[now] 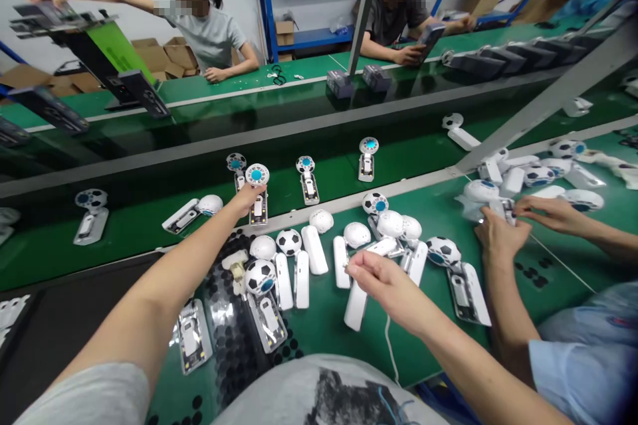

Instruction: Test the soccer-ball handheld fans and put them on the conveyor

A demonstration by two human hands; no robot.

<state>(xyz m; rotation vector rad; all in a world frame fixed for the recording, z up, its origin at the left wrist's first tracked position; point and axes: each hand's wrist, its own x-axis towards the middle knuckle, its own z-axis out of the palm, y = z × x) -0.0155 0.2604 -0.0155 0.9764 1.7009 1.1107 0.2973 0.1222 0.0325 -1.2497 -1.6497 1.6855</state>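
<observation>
My left hand [245,199] reaches out to the conveyor's near edge. Its fingers are closed on a white gadget [257,174] with a round head, a blue centre and an open body showing parts inside. Nearer to me, my right hand [381,275] is pinched above the bench; anything between its fingertips is too small to name. Close to those fingertips lies a white gadget body [341,261]. Several more gadgets lie in front of me, some with a football-patterned head [260,277], others with a plain white head [321,220].
A green conveyor [333,196] carries spaced gadgets past the bench. At right, a co-worker's hands [503,232] work on a gadget beside a pile [541,176]. A grey post [553,93] slants over the bench. Two people sit opposite near dark boxes [339,83]. Black round pads [229,339] lie near me.
</observation>
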